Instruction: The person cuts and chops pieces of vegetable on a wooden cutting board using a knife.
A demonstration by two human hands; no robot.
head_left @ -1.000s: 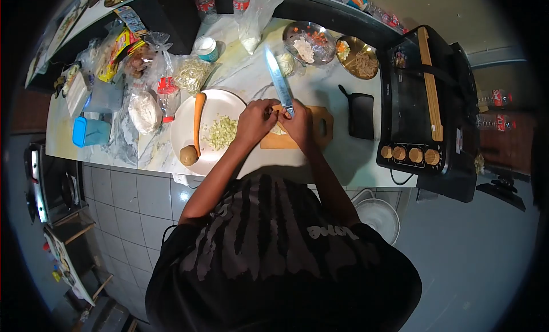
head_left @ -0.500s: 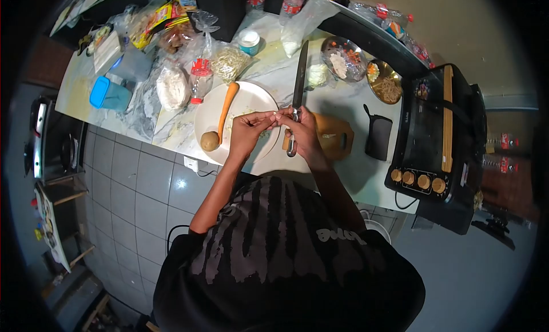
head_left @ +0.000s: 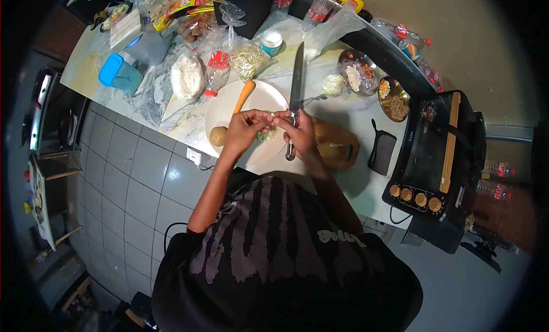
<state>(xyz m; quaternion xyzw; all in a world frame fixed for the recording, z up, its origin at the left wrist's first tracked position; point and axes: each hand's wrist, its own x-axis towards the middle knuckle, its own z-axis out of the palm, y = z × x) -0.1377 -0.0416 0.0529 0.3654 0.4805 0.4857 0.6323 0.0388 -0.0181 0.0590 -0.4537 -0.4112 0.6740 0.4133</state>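
My left hand (head_left: 243, 130) is closed, its thumb and fingers pinching a small whitish piece (head_left: 272, 116) too small to name. My right hand (head_left: 299, 133) grips a knife (head_left: 297, 80), its blade pointing away from me, while its fingertips meet the left ones at the piece. Both hands are above a large white plate (head_left: 271, 92). On that plate lie a carrot (head_left: 245, 96), partly behind my left hand, a round brown potato (head_left: 218, 136) and some pale green chopped bits (head_left: 265, 136).
Right of the plate lies a wooden cutting board (head_left: 346, 139) with a small pale piece on it. Farther right stand a black pouch (head_left: 382, 152) and a toaster oven (head_left: 434, 155). Behind are a cabbage piece (head_left: 332, 85), bagged food (head_left: 249, 60), a bottle (head_left: 217, 75) and a blue-lidded container (head_left: 120, 74).
The camera view has turned slightly, so the counter items appear shifted. My hands stay together over the plate, and the left one now covers the lower part of the carrot.
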